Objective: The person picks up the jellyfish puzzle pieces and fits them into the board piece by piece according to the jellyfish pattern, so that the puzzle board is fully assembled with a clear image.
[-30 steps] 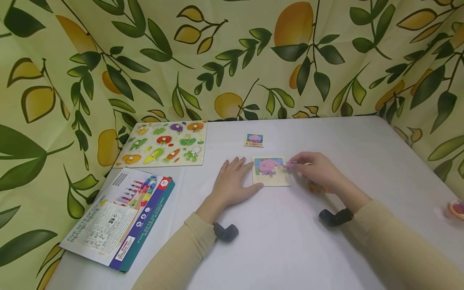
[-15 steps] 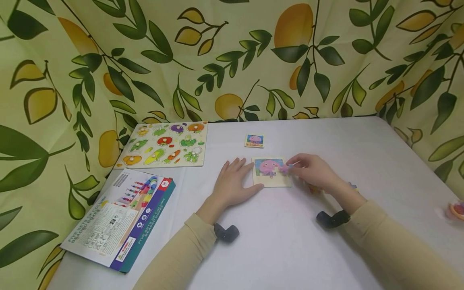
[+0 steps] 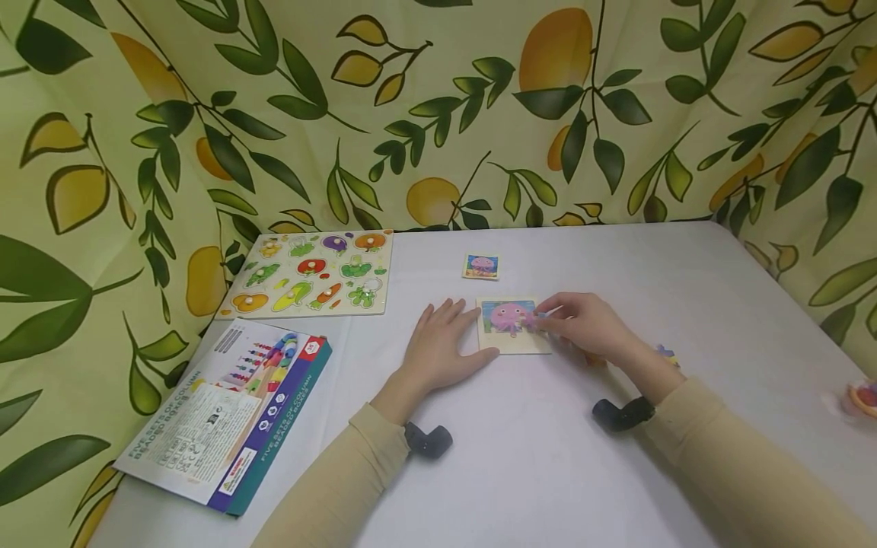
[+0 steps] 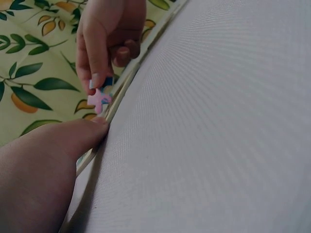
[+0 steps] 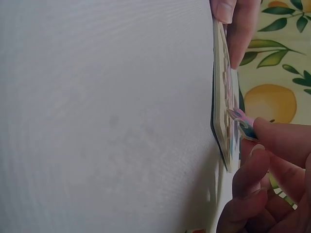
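Note:
A small wooden jigsaw board [image 3: 514, 346] with a pink octopus picture lies flat mid-table. My left hand [image 3: 441, 346] rests at its left side, fingers extended, with the thumb [image 4: 92, 128] against the near edge. Between thumb and forefinger, my right hand [image 3: 585, 323] pinches a pink and blue jigsaw piece [image 4: 99, 99]. That piece is tilted close over the right part of the picture, its inner end right at the board's surface in the right wrist view. Behind the board lies a small card [image 3: 482, 266] with the same octopus.
By the right wrist lie a blue and yellow jigsaw piece [image 3: 667, 355] and an orange one [image 3: 596, 360], partly hidden. At left are a vegetable peg puzzle [image 3: 377, 301] and a beaded-toy box [image 3: 205, 426]. A round orange-rimmed item [image 3: 865, 397] sits at the far right edge.
My right hand has moved left, bringing the jigsaw piece from beside the board's right edge to over the picture. The blue and yellow piece by the wrist has come into view. My left hand stays put.

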`<state>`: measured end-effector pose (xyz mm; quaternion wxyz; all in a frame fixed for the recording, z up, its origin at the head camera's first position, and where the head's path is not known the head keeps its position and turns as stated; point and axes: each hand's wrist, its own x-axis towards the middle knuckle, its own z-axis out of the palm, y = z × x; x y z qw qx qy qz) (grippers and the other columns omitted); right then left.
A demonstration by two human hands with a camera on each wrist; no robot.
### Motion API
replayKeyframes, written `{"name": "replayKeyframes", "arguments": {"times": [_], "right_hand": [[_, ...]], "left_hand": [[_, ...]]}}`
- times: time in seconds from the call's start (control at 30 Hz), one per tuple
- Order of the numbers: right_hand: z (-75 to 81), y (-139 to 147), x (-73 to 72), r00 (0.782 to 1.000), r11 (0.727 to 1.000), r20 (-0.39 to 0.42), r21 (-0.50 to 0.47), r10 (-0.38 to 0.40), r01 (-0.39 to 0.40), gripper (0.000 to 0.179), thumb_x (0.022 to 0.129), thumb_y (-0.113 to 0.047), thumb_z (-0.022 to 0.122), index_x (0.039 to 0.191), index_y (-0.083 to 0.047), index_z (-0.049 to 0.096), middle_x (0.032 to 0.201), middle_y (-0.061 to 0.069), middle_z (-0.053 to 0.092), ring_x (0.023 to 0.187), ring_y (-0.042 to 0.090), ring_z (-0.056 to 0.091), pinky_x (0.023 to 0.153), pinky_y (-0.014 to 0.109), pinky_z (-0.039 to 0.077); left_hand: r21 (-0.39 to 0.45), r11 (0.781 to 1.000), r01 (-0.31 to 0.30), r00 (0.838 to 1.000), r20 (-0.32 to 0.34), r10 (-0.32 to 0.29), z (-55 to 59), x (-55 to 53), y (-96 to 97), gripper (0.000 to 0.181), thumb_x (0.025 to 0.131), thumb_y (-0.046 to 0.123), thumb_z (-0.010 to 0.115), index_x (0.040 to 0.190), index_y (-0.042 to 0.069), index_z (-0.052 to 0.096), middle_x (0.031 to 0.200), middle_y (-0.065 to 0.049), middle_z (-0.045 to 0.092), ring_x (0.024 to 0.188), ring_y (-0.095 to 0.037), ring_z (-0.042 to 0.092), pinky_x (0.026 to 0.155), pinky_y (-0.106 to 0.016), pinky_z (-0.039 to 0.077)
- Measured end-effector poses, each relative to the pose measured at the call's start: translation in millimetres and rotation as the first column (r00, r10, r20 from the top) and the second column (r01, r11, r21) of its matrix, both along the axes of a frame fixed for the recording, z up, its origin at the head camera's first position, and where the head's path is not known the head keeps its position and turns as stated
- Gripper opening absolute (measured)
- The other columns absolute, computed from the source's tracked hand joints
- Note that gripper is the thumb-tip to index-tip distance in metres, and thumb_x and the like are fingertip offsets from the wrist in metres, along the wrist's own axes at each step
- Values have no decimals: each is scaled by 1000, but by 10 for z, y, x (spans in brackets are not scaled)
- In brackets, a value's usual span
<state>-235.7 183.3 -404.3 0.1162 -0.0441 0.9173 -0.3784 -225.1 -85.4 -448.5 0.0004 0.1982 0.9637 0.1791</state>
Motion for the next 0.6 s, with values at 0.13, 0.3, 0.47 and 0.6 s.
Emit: {"name": "replayKeyframes", "arguments": {"times": [0.13, 0.3, 0.47, 0.6], "right_hand": [[-3, -14, -6, 1000, 1000, -3, -3, 4, -4, 31, 95, -33, 74, 119, -14, 71, 106, 12, 69, 73, 26, 57, 42, 33, 43], [-14, -20, -14, 1000, 1000, -1, 17, 2, -2, 31, 94, -35, 75, 117, -15, 72, 107, 13, 68, 72, 26, 57, 41, 33, 42], [-18, -40, -18, 1000, 999, 0, 46, -9, 9, 30, 96, -33, 73, 119, -15, 71, 112, 16, 66, 80, 28, 58, 44, 33, 46], [-20, -62, -27, 999, 996, -45, 85, -3, 7, 27, 96, -30, 73, 119, -15, 70, 113, 17, 67, 89, 30, 60, 52, 31, 52]], "left_hand": [[-7, 1000, -2, 1000, 3, 2, -4, -6, 2, 79, 91, 71, 54, 155, 25, 48, 164, -3, 37, 154, -22, 22, 126, -43, 2], [-9, 1000, -5, 1000, 5, 5, 0, -4, 8, 79, 91, 71, 55, 155, 25, 48, 164, -3, 36, 154, -22, 22, 126, -43, 2], [-13, 1000, -6, 1000, 9, 6, 8, 0, 8, 79, 92, 72, 54, 155, 25, 48, 164, -3, 36, 154, -22, 21, 126, -43, 2], [-9, 1000, -7, 1000, 10, 7, 17, 6, 7, 79, 92, 71, 54, 155, 25, 47, 164, -3, 36, 154, -22, 22, 126, -43, 2]]}}
